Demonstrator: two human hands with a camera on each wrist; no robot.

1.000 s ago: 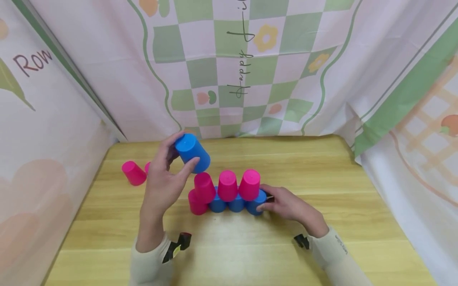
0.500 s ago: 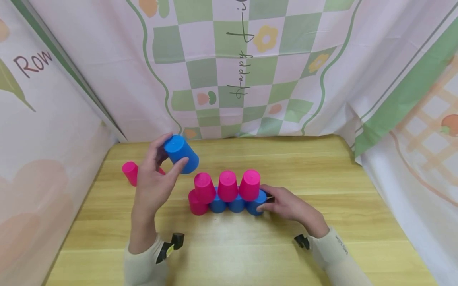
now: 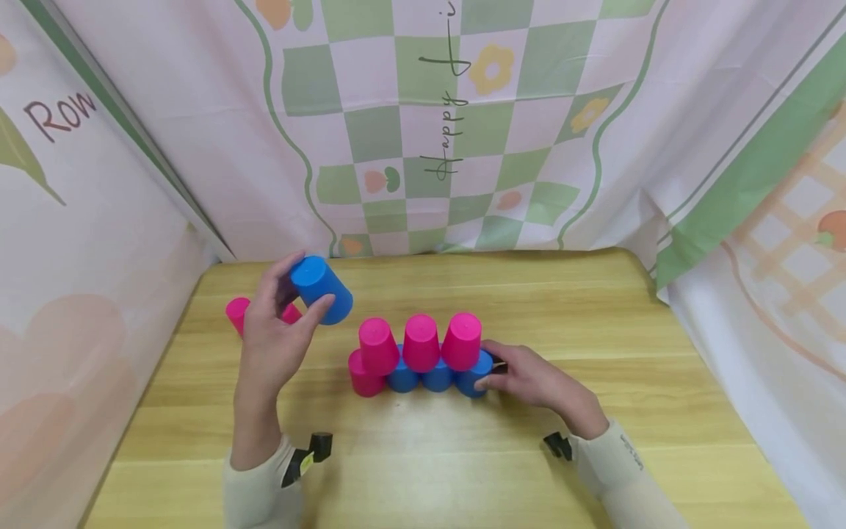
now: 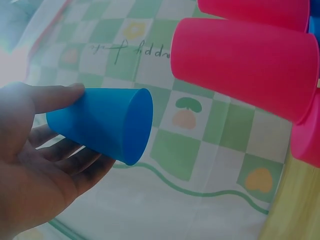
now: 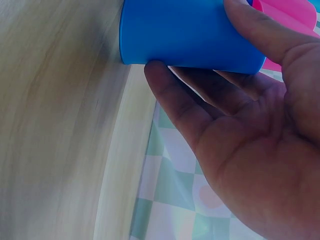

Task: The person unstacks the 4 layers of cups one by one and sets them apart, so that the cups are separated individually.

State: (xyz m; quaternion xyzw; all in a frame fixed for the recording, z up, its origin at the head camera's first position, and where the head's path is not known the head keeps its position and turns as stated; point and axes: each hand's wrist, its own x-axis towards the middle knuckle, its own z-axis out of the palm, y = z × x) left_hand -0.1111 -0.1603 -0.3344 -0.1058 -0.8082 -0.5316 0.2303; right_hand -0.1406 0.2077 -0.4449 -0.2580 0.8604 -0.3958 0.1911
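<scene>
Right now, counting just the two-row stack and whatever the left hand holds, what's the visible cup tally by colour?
Pink cups: 4, all in the stack
Blue cups: 4, three in the stack plus the held blue cup in the left hand
Total: 8

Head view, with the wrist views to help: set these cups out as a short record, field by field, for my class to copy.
Left grip: holds a tilted blue cup above the table
Right grip: thumb and fingers around the rightmost lower-row cup
Lower row: one pink cup at the left, then three blue cups
Upper row: three pink cups, bases up
Left side: more pink, partly hidden behind the left grip; count unclear
</scene>
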